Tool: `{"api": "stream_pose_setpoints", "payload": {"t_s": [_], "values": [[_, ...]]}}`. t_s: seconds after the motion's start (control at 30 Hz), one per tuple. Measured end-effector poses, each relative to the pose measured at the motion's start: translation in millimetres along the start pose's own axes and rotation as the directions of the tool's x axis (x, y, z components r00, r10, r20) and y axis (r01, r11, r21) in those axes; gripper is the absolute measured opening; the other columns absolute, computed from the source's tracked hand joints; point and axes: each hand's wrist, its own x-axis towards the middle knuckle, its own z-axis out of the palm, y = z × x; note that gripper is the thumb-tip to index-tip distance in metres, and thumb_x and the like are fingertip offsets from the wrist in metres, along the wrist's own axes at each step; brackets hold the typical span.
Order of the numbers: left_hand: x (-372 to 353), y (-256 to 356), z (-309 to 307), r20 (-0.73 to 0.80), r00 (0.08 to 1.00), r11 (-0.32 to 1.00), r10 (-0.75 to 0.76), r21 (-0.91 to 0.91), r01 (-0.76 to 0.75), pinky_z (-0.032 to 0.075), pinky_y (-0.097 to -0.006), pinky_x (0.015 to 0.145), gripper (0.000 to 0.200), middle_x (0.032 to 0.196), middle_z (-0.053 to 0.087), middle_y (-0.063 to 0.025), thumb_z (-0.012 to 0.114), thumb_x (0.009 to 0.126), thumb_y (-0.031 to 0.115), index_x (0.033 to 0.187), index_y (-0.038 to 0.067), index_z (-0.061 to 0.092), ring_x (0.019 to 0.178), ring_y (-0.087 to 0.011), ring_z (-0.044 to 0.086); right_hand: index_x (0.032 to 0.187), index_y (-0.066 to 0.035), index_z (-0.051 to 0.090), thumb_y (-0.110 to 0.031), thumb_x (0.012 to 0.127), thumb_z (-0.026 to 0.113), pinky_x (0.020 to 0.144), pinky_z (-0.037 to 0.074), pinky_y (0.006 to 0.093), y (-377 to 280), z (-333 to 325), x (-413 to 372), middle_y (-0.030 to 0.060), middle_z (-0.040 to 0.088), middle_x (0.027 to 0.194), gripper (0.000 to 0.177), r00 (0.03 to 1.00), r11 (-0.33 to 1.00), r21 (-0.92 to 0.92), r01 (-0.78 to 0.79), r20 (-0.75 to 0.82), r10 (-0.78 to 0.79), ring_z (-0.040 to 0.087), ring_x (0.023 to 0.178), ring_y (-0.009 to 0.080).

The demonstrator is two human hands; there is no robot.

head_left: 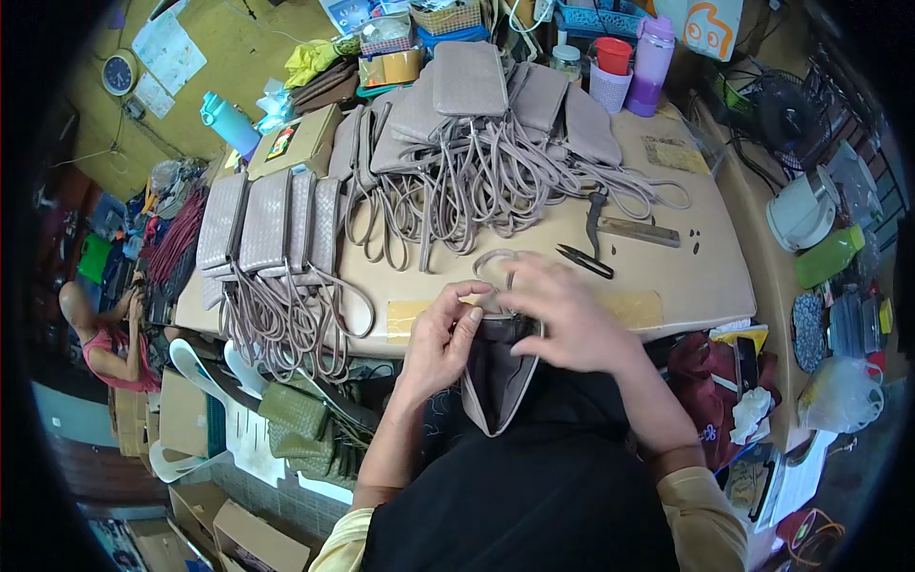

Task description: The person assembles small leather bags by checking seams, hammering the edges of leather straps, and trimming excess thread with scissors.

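**Ana:** Where does the pouch sit?

**Ben:** The pouch [496, 396] hangs just off the near edge of the surface [696, 276], over the person's dark lap; its mouth gapes and shows a dark lining; its upper rim is level with that edge.

**Ana:** And the hands?

**Ben:** The left hand [443, 334] pinches the rim on its left side, thumb against fingertips, so that grip is closed on the pouch; the right hand [572, 319] curls over the rim's right side with the thumb pressed at the edge, its grip likewise closed on the pouch.

**Ana:** Is anything attached?

**Ben:** A pale strap [488, 257] loops up from between the hands and lies on the surface; the fingers hide whether it joins the pouch.

**Ana:** What lies around them?

**Ben:** Black snips [583, 260] lie just beyond the right hand; a dark flat bar [639, 232] rests a little farther back; a heap of woven pouches [467, 81] fills the middle, its cords spilling toward the hands; a second row of pouches [267, 224] lies to the left, straps dangling over the near edge; olive pouches [295, 419] sit lower, beside the left forearm; a teal bottle [229, 122], a red cup [613, 54] and a purple bottle [652, 52] stand at the far side; another person [100, 338] sits well apart at the left.
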Motion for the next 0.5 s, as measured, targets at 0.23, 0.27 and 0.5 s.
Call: {"api": "stream_pose_setpoints", "payload": {"t_s": [0.23, 0.27, 0.5], "values": [[10, 9, -3, -0.522, 0.705, 0.876, 0.48, 0.237, -0.421, 0.039, -0.0303, 0.089, 0.062, 0.121, 0.051, -0.0137, 0.059, 0.087, 0.041, 0.126, -0.005, 0.045, 0.109, -0.0198, 0.05, 0.07, -0.008, 0.051, -0.011, 0.071, 0.063, 0.106, 0.031, 0.0597, -6, 2, 9, 0.0082, 0.061, 0.111, 0.013, 0.853, 0.851, -0.392, 0.35, -0.243, -0.463, 0.055, 0.114, 0.0233], [10, 7, -5, -0.446, 0.801, 0.89, 0.4, -0.022, -0.456, 0.04, -0.0301, 0.089, 0.065, 0.119, 0.053, -0.0133, 0.057, 0.088, 0.044, 0.128, -0.005, 0.044, 0.107, -0.0204, 0.052, 0.069, -0.008, 0.051, -0.012, 0.071, 0.063, 0.105, 0.032, 0.0588, -7, 3, 7, 0.0091, 0.062, 0.109, 0.013, 0.821, 0.854, -0.377, 0.357, -0.31, -0.48, 0.058, 0.109, 0.0235], [-1, 9, 1, -0.225, 0.938, 0.915, 0.262, -0.252, -0.316, 0.047, -0.0255, 0.066, 0.024, 0.08, 0.065, -0.0058, 0.061, 0.091, 0.017, 0.1, -0.005, 0.063, 0.072, -0.0116, 0.059, 0.07, -0.01, 0.053, -0.01, 0.069, 0.064, 0.068, 0.036, 0.0338, -12, -17, 6, 0.0035, 0.068, 0.085, 0.011, 0.675, 0.866, -0.45, 0.217, -0.572, -0.466, 0.064, 0.075, 0.0168]]}}
